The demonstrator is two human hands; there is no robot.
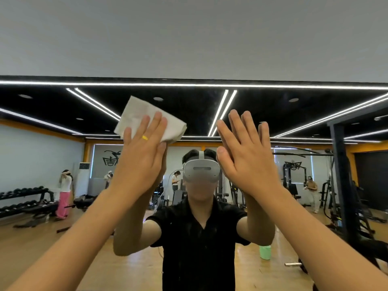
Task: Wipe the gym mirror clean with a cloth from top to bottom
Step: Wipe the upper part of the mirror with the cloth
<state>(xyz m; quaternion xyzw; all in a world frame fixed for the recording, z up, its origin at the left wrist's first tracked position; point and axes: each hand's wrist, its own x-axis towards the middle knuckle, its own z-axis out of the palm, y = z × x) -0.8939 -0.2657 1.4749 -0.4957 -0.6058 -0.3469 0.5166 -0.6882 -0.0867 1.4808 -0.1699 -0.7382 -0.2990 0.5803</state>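
The gym mirror (294, 114) fills the wall in front of me, its top edge running under a grey strip of wall. A white folded cloth (136, 116) lies flat on the glass at upper left of centre. My left hand (140, 152) presses the cloth against the mirror with straight fingers; a yellow ring sits on one finger. My right hand (243, 154) rests flat on the bare glass to the right, fingers straight and spread, holding nothing. Both arms are raised to head height.
The mirror reflects me in a black shirt and headset, a dumbbell rack (23, 198) at left, weight machines (340, 185) at right, a green bucket (265, 252) on the wooden floor, and several people in the background.
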